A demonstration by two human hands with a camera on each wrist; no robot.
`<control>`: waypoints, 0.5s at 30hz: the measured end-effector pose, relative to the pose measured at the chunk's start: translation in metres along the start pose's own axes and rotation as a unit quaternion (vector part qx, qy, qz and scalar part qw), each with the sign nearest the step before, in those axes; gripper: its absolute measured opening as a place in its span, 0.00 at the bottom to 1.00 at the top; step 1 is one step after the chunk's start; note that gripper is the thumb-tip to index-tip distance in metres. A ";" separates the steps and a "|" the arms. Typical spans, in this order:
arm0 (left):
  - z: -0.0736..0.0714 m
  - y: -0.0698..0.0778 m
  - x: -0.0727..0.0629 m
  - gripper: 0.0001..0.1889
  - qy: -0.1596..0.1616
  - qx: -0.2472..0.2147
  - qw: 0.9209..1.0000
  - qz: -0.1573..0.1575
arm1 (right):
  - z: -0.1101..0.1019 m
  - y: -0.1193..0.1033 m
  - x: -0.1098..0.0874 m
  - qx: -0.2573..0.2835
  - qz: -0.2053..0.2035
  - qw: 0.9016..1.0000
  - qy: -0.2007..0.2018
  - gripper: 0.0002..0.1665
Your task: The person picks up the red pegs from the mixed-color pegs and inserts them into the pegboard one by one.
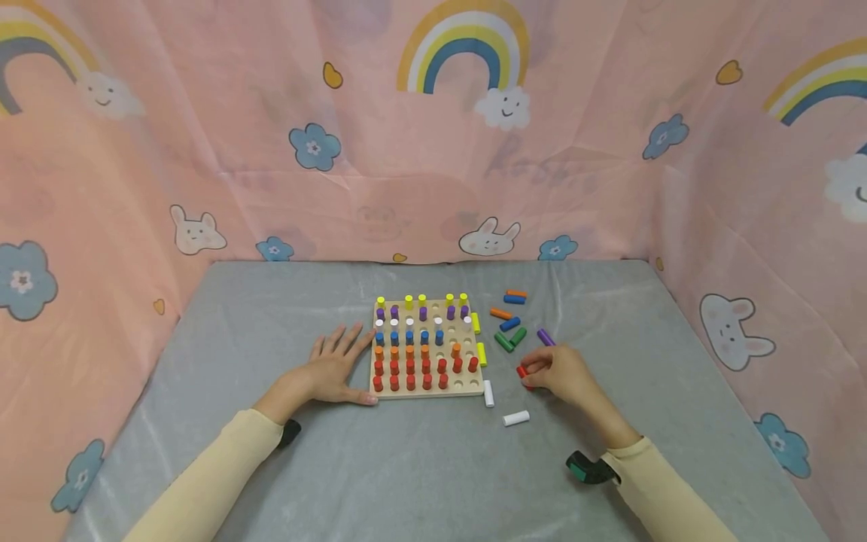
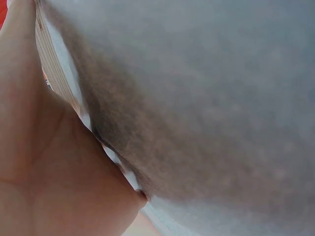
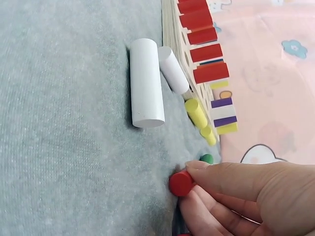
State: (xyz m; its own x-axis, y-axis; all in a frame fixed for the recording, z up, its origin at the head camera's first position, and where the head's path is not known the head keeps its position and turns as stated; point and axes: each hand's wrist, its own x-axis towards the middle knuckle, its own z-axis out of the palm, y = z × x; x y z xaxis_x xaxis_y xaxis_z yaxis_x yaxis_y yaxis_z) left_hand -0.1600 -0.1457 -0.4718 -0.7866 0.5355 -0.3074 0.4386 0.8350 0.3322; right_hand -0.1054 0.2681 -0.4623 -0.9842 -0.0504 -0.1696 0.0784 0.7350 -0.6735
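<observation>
A wooden pegboard (image 1: 433, 394) carries rows of red, orange, blue, white, purple and yellow pegs, with some bare holes toward its right side. My left hand (image 1: 333, 370) lies with fingers spread along the board's left edge, thumb at the near corner. In the left wrist view, the palm stands beside the board's wooden side (image 2: 51, 61). Right of the board, my right hand (image 1: 558, 373) pinches a red peg (image 3: 181, 183) between thumb and fingers, close over the grey cloth. Part of that peg is hidden by the fingers.
Two white pegs (image 1: 516, 418) lie near the board's front right corner, and two yellow pegs (image 1: 482, 354) along its right side. Loose green (image 1: 503, 342), blue (image 1: 510, 324), orange (image 1: 501, 313) and purple pegs (image 1: 546, 337) lie farther back. A pink patterned curtain (image 1: 420, 188) surrounds the table.
</observation>
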 end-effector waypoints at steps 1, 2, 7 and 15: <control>0.000 0.000 0.000 0.66 0.000 0.001 1.000 0.000 | 0.000 0.000 0.000 0.000 0.002 1.000 -0.002 0.16; 0.000 0.000 0.000 0.66 -0.001 0.003 1.000 -0.002 | 0.000 0.000 0.000 0.000 0.003 1.000 -0.004 0.16; -0.002 0.002 -0.001 0.64 0.004 0.013 1.000 -0.004 | 0.000 -0.002 -0.001 0.004 0.007 1.000 -0.010 0.15; -0.001 0.001 0.000 0.64 0.008 0.016 1.000 -0.007 | 0.000 -0.002 -0.001 0.011 0.000 1.000 -0.007 0.15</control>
State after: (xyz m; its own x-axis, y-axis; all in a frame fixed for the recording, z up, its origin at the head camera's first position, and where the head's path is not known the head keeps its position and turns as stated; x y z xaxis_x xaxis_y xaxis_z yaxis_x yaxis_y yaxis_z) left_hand -0.1595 -0.1450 -0.4708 -0.7989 0.5226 -0.2978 0.4415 0.8457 0.2996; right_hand -0.1042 0.2669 -0.4604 -0.9819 -0.0598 -0.1799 0.0823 0.7203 -0.6888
